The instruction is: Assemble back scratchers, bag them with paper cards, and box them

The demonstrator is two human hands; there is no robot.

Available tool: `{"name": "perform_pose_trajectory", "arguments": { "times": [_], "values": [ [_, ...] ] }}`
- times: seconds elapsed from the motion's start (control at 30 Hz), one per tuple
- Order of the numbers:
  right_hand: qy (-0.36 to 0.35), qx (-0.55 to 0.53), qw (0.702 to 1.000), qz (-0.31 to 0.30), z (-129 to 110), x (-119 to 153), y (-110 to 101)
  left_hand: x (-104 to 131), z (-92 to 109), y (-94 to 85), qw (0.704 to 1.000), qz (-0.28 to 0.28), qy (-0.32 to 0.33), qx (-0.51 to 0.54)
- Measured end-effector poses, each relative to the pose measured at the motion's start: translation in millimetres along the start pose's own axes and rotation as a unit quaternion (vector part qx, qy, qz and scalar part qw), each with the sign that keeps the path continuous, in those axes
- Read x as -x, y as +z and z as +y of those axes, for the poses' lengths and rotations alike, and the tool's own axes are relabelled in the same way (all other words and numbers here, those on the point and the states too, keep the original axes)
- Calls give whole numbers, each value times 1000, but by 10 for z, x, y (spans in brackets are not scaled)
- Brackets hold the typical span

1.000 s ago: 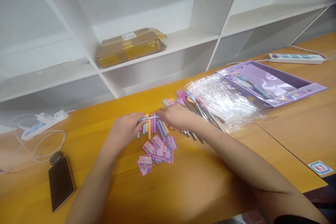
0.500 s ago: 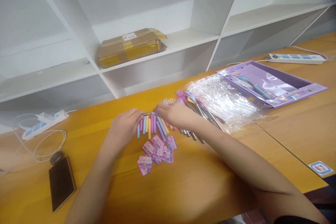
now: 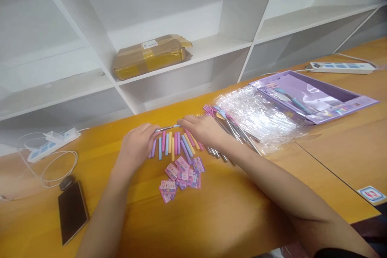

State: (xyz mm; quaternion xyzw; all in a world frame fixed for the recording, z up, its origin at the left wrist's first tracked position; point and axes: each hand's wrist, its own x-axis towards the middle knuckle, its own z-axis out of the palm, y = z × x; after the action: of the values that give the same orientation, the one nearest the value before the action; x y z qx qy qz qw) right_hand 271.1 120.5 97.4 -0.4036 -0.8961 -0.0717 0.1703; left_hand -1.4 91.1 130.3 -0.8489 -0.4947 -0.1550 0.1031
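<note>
Between my two hands runs a slim metal back scratcher rod (image 3: 165,128), light blue near its right end. The fingers of my left hand (image 3: 137,143) pinch its left end. My right hand (image 3: 199,129) closes around the other end and hides what is inside the fingers. Just below lie several pink, purple, blue and yellow sticks (image 3: 172,148), side by side. Closer to me is a loose pile of small printed pink and purple cards (image 3: 183,173). Partly behind my right hand rest several metal back scratchers (image 3: 236,129) with pink and blue claw-shaped heads.
Crumpled clear plastic wrap (image 3: 256,113) lies at right, against an open purple box (image 3: 341,117). A phone (image 3: 72,211), a cable (image 3: 57,153) and a power strip (image 3: 54,145) are at left. Another power strip (image 3: 341,67) sits far right. White shelves hold a taped parcel (image 3: 151,56).
My left hand has moved slightly left, away from my right hand. A longer stretch of the rod shows between them, and more coloured sticks are uncovered.
</note>
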Motion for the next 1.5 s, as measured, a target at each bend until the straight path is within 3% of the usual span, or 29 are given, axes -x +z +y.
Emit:
{"name": "perform_pose_trajectory", "arguments": {
  "times": [0.1, 0.23, 0.33, 0.43, 0.53, 0.67, 0.77, 1.1, 1.5],
  "values": [
    [16, 18, 999, 28, 185, -13, 26, -8, -167, -78, 999, 8, -29, -13],
    [31, 21, 997, 74, 811, 75, -62, 157, -785, -360, 996, 48, -61, -36],
    [109, 5, 988, 111, 1421, 286, -188, 405, -1325, -615, 979, 115, -141, -92],
    [208, 16, 967, 148, 1863, 562, -292, 549, -1576, -743, 967, 145, -183, -105],
    [266, 15, 949, 170, 2037, 772, -345, 482, -1476, -714, 971, 130, -176, -94],
    [290, 5, 936, 199, 2077, 889, -373, 288, -1202, -610, 976, 135, -155, -73],
    [320, 29, 924, 206, 2094, 908, -405, 231, -1118, -573, 980, 142, -133, -54],
    [372, 80, 900, 211, 1950, 819, -541, 252, -1092, -581, 976, 170, -122, -54],
    [350, 95, 912, 191, 1875, 732, -442, 320, -1188, -650, 971, 177, -121, -104]
  ]
}}
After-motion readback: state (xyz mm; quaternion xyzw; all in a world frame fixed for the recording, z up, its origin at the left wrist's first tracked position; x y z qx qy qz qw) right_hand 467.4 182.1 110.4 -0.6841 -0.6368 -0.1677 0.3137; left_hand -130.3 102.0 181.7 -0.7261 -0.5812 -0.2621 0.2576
